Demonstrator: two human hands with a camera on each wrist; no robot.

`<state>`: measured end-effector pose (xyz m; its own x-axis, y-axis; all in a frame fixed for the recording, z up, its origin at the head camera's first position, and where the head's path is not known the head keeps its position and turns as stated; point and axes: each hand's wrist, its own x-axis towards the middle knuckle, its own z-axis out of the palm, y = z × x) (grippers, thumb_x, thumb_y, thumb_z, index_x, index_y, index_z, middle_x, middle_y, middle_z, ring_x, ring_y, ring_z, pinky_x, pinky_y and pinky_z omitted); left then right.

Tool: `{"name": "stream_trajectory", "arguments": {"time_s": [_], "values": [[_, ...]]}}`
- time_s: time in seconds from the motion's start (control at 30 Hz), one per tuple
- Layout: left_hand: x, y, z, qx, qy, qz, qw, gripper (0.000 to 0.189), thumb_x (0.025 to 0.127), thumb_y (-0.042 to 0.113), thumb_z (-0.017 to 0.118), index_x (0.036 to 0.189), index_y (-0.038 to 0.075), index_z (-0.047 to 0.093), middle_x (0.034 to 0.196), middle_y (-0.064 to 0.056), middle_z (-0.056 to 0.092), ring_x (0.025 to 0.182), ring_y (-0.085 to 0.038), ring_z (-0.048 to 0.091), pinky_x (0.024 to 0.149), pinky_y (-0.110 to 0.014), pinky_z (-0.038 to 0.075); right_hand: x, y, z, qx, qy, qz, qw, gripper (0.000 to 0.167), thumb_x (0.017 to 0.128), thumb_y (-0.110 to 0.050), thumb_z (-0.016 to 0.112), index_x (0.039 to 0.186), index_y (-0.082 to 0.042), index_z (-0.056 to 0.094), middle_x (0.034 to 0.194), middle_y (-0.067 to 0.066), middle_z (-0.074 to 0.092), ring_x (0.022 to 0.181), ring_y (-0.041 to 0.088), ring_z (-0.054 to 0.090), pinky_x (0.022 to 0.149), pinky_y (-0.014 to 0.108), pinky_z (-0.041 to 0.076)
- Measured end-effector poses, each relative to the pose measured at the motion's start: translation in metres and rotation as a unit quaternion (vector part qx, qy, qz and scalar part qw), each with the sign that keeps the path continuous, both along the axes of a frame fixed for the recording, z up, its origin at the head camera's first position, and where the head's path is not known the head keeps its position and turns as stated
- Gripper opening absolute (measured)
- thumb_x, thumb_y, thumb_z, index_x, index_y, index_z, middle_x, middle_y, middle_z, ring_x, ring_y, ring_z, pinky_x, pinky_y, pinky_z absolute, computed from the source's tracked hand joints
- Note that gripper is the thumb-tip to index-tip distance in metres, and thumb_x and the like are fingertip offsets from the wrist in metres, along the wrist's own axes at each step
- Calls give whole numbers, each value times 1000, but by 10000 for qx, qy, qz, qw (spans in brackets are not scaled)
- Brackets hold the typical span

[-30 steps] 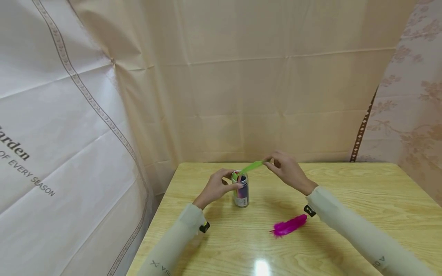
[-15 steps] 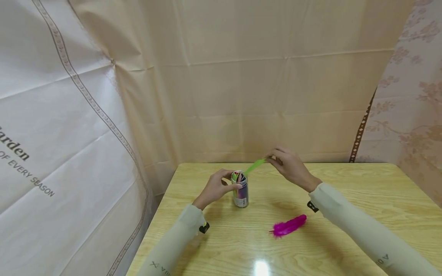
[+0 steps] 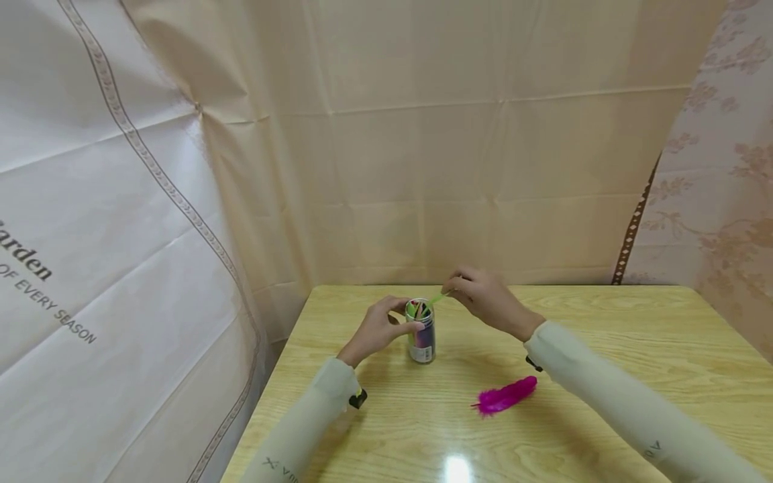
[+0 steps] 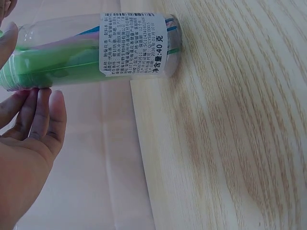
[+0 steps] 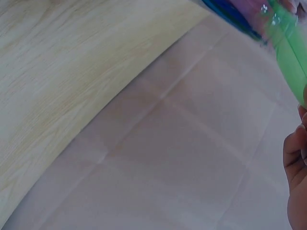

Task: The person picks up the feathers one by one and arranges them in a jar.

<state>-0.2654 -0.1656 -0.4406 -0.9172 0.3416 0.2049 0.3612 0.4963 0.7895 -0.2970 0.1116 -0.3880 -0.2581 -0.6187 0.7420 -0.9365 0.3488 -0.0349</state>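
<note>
A clear jar point(image 3: 423, 345) stands upright on the table, with green, blue and purple feathers inside. My left hand point(image 3: 376, 329) grips it near the rim, fingers and thumb on opposite sides. In the left wrist view a white printed label point(image 4: 133, 44) shows near the jar's base. My right hand point(image 3: 488, 300) pinches a green feather point(image 5: 291, 52) by its upper end, just right of the jar mouth. The feather's lower part reaches into the jar. A magenta feather point(image 3: 506, 396) lies on the table in front of the right forearm.
The wooden table point(image 3: 634, 349) has its far edge close behind the jar. A beige cloth point(image 3: 410, 168) hangs beyond that edge, and a white printed sheet point(image 3: 121, 282) hangs on the left.
My right hand first drew slightly up and right, then came down and left toward the jar, the green feather sinking deeper into it. The left hand and jar stayed put.
</note>
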Motion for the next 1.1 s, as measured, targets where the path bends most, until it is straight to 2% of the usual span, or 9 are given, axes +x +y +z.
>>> {"name": "stream_trajectory", "arguments": {"time_s": [0.23,0.47,0.7,0.9,1.1], "values": [[0,0,1,-5,28,15,10000,56,88,52,79,133,20,68,120,7,62,110,-20,61,86,-35,55,-1,-18,-9,290,-315,276,9987,21,87,7,78,101,-8,73,96,2,63,82,14,67,72,29,58],[0,-1,0,-26,33,-13,10000,56,89,54,77,133,21,68,121,7,61,110,-21,61,85,-34,55,0,-30,-14,640,-621,131,9959,17,94,1,73,106,-11,74,103,2,63,85,14,67,72,30,58],[0,0,1,35,62,-60,10000,54,89,51,78,133,21,68,121,7,62,112,-24,61,85,-35,55,-2,-37,-13,816,-715,183,9939,18,95,2,71,106,-12,73,105,2,62,86,14,66,72,27,57],[1,1,1,35,74,-46,10000,55,89,51,79,133,20,68,120,6,62,110,-21,61,84,-33,55,-6,-34,-2,616,-748,142,9952,19,94,7,70,103,-9,71,103,1,61,91,15,64,78,29,57],[0,0,1,-56,156,3,9999,54,89,51,78,133,22,68,119,8,62,107,-14,61,83,-33,56,-7,-27,7,296,-608,84,9977,20,95,9,68,107,-7,71,105,3,62,93,17,67,81,31,58]]}}
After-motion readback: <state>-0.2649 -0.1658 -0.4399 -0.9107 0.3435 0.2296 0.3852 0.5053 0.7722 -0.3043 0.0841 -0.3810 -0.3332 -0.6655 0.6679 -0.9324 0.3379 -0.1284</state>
